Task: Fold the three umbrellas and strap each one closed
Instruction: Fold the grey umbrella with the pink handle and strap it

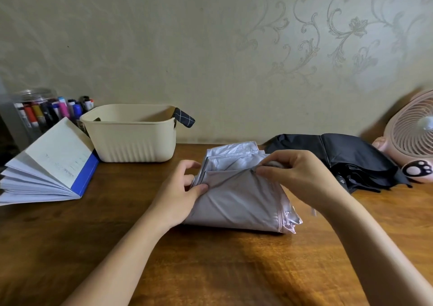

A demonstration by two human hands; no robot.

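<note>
A pale lilac-grey umbrella (239,198) lies collapsed on the wooden table (210,270), its canopy panels loosely layered. My left hand (181,195) grips the left edge of the fabric, thumb on top. My right hand (297,174) pinches a fold of canopy near the upper middle. A black umbrella (346,158) lies unfolded and rumpled behind it to the right. A dark checked umbrella (185,117) sticks out of the cream basket's right end.
The cream plastic basket (131,139) stands at the back left. An open book with a blue cover (51,165) lies left of it, with a jar of markers (46,111) behind. A pink fan (414,132) stands at the far right, against the wall.
</note>
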